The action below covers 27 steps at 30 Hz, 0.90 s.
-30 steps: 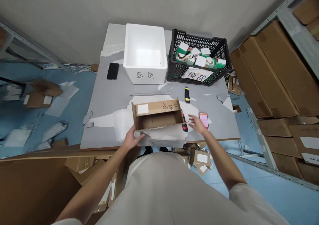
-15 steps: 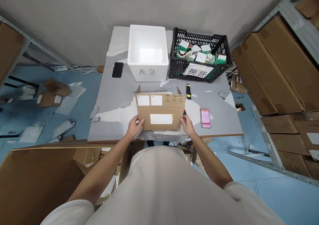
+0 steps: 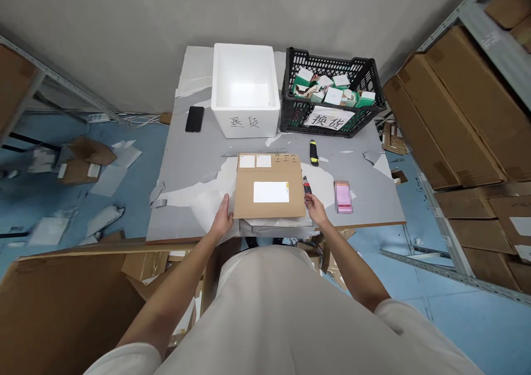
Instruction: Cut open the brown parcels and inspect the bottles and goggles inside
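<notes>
A flat brown cardboard box point(image 3: 265, 209) lies in front of me on the table, its label side facing up. It bears white labels and handwritten numbers along the far edge. My left hand point(image 3: 223, 219) is at the box's near left corner, fingers stretched out along its side and not wrapped round it. At the right edge, my right hand point(image 3: 316, 210) has its fingers bent together, close to both the cardboard and the lower end of a red and black utility knife point(image 3: 306, 183). What those fingers hold, if anything, is hidden.
Behind the box stand a white foam bin point(image 3: 245, 123) and a black crate point(image 3: 290, 115) of small green-and-white boxes. A yellow-black cutter point(image 3: 314, 152), a black phone point(image 3: 194, 119) and a pink-screened device point(image 3: 343, 197) lie on the table. A large open carton point(image 3: 70, 303) is at lower left.
The box's far flap and side tabs, raised before, have folded down flat. My left hand has let go of the box side and its fingers have straightened. More of the red knife shows.
</notes>
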Each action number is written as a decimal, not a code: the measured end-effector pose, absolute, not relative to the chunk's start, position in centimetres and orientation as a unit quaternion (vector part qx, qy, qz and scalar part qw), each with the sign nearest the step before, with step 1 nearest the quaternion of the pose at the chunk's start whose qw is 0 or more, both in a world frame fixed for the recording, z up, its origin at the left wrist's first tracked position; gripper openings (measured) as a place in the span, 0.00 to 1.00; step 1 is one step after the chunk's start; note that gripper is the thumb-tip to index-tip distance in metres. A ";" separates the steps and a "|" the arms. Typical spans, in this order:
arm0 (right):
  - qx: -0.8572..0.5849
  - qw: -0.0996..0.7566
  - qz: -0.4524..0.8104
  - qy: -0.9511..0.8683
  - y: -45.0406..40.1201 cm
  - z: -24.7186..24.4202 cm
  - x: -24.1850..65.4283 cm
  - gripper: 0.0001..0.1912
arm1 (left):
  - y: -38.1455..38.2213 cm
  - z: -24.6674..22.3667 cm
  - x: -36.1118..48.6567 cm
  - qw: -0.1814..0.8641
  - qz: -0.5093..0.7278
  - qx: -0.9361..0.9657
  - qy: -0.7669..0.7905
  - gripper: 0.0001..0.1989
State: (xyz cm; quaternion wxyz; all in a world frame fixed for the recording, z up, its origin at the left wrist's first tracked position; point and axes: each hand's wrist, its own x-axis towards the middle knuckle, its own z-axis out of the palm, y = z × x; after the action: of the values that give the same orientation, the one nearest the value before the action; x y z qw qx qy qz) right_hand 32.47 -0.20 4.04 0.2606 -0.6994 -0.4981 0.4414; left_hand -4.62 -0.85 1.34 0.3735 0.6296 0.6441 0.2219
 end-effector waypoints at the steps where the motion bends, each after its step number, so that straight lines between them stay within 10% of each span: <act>1: -0.681 0.258 0.453 -0.515 -1.1 3.6 32.6 0.22 | -1.2 1.2 -4.7 0.367 0.200 0.660 0.625 0.41; 12: -0.613 0.304 0.470 -0.557 -1.7 8.2 31.7 0.24 | -1.2 7.4 -3.9 0.378 0.252 0.647 0.612 0.31; 27: -0.764 0.042 0.304 -0.567 5.8 13.2 28.6 0.28 | 5.8 9.9 -1.7 0.364 0.189 0.570 0.712 0.30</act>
State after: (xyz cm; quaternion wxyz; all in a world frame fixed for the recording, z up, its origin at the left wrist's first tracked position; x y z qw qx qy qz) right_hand 28.62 5.76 13.15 0.0416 -0.7642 -0.5674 0.3039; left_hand -1.67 5.78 9.93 0.3642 0.5703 0.7116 0.1891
